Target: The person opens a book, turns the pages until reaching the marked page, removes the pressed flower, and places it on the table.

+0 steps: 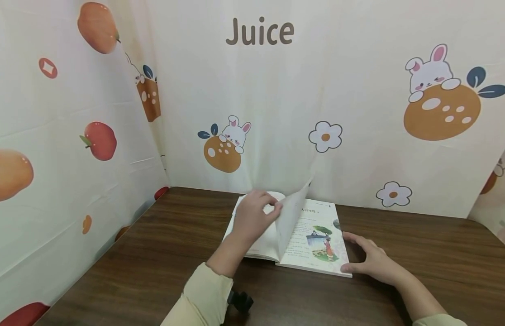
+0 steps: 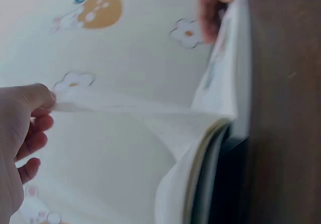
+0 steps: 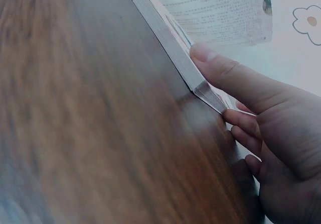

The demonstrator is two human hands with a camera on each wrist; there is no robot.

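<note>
At nine o'clock from the middle of the head view hangs a pale, lightly creased side cloth [image 1: 49, 106], printed with rounded orange and red fruit. Dark brown with a streaky wood grain, the tabletop [image 1: 171, 253] spreads from eight o'clock round to four.

Near six o'clock, the person's left hand [image 1: 252, 222] reaches up from a pale yellow left sleeve [image 1: 205, 294], with a small black object [image 1: 241, 302] at the cuff. The thumb and index finger pinch the edge of a thin page [image 1: 293, 215], leaving no gap; the other fingers curl loosely. The page is smooth, white and gently bowed, standing up from the spine with its pointed corner toward one o'clock.

At five o'clock is the book [image 1: 305, 265], open on the tabletop. Its left pages swell in a soft curve; its right side lies flat, a thick block of stacked paper. Small print and a coloured picture [image 1: 326, 244], showing a green tree and a figure in red, fill that side.

At four o'clock, the right hand [image 1: 372, 262] holds the book's near right corner, thumb on top and index fingertip against the edge below, the other fingers bent.

Farther right, the cream back cloth [image 1: 358, 172] bears a white rabbit on a plump orange fruit at two o'clock and a rounded, five-petalled flower [image 1: 393, 194] at three.
</note>
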